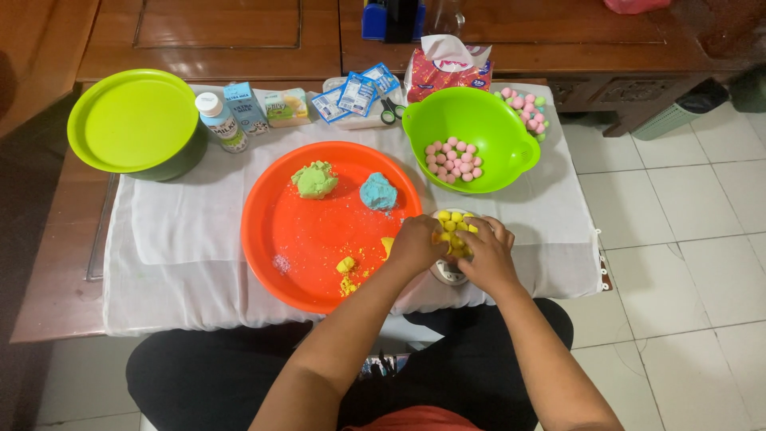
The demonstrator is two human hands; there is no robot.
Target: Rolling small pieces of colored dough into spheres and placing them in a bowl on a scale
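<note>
White cloth bears blue sachets (357, 93) behind; both hands (455, 243) pinch yellow dough balls (452, 226).

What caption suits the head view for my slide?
Both hands over a small bowl of yellow balls, beside an orange tray holding green and blue dough.

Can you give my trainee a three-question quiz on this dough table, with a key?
1. True or false: the green bowl holds blue balls.
2. Which lump lies nearer the green bowl on the orange tray: A) green dough lump B) blue dough lump?
3. Fill in: the left hand and right hand meet over a small dish of ____ balls.

Key: 1. False, they are pink balls. 2. B. 3. yellow.
</note>
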